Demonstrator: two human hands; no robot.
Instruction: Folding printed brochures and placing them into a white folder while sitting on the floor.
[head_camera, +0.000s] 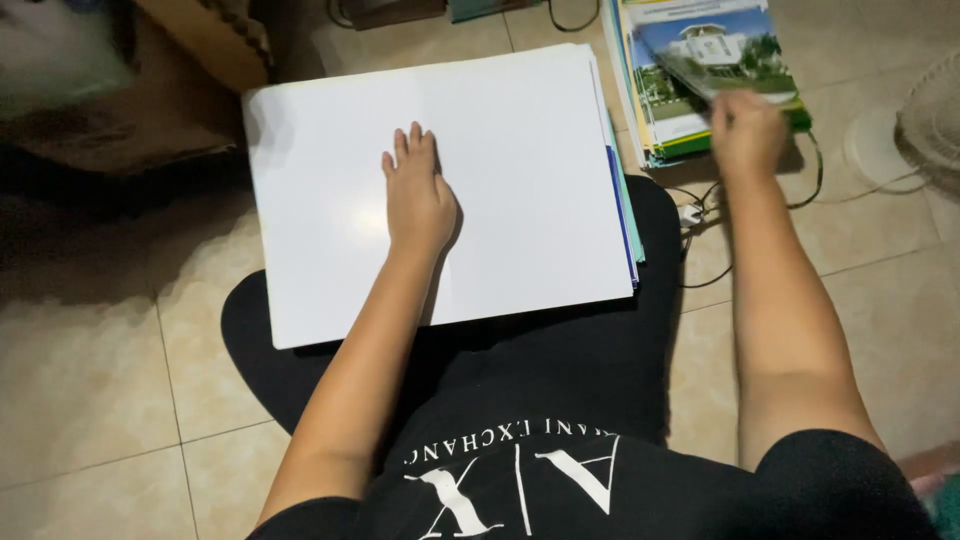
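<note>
I see my left hand (418, 195) lying flat, palm down, fingers straight and close together, on a stack of large sheets (440, 190). Its grip is wide, clasping nothing, just pressing on the top sheet. That sheet is smooth, glossy white card, rectangular, with a soft sheen near the hand. The stack rests across my lap, its far part over the floor (90, 380). Along its right edge thin layers of blue and teal show beneath the white.

My right hand (748, 130) reaches out to the right, well apart from the left. Its fingers curl around the near edge of a printed sheet (715, 50), glossy, with a building and green trees on it; the hand is blurred, so I cannot tell how firm the grip is. That sheet tops a pile of prints (650, 120) on the floor, just beside the white stack's right edge.

A thin dark cable (812, 185) loops on the floor under the right wrist. The floor is pale beige tile, smooth, with narrow grout lines. A white fan (925, 125) sits at the right edge.
</note>
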